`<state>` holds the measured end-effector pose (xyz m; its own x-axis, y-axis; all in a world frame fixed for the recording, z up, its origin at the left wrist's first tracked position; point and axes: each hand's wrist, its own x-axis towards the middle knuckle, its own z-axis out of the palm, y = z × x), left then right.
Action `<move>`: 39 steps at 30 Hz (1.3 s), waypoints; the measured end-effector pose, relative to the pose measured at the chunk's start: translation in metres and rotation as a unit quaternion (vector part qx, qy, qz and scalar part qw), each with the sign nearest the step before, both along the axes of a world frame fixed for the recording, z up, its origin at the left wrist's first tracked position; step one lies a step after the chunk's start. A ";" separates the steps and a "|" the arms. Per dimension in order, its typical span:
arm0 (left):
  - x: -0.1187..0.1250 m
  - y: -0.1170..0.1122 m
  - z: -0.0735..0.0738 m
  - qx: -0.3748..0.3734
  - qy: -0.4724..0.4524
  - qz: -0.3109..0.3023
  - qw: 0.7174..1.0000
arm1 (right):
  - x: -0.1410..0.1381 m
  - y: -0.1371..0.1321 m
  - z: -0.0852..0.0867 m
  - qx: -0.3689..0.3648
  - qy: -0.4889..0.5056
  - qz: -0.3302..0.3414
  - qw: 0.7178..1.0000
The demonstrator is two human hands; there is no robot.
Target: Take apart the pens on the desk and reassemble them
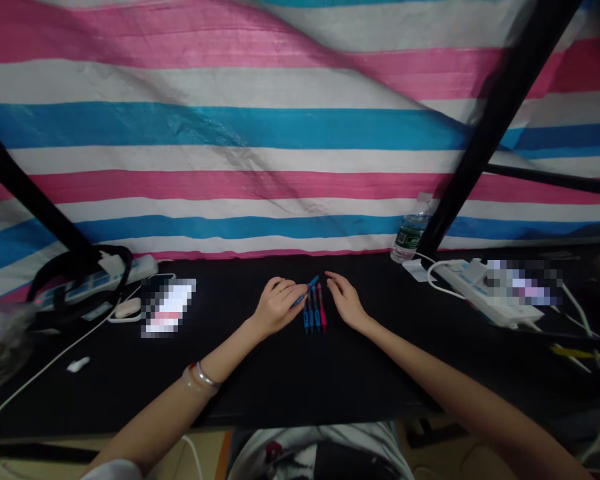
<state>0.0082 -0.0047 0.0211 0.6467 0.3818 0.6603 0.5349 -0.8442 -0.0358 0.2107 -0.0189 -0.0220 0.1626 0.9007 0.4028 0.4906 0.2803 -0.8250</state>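
My left hand [276,305] pinches a blue pen [307,289], held slanted with its tip raised toward the upper right. Just right of that hand, several pens lie side by side on the black table [300,380]: two blue pens [311,312] and a red pen [321,308]. My right hand [346,299] rests on the table beside the red pen, fingers loosely curled and apart, holding nothing. A bracelet sits on my left wrist.
A water bottle [410,230] stands at the back right by a black slanted pole. White power strips [485,290] and cables lie right; another power strip [125,270], a black strap and a phone [167,307] lie left. A striped tarp hangs behind.
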 end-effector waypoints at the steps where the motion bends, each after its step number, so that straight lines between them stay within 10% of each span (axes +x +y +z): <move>1: 0.000 0.000 0.000 -0.002 0.004 -0.018 1.000 | 0.000 0.000 0.001 0.011 0.009 0.002 1.000; 39: 0.006 0.004 0.002 -0.066 0.089 0.099 0.989 | -0.005 -0.004 0.008 0.005 0.111 0.014 0.994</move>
<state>0.0140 -0.0006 0.0236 0.6528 0.5876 0.4781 0.6850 -0.7274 -0.0413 0.2057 -0.0225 -0.0137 0.2240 0.9019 0.3693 0.2897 0.3002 -0.9088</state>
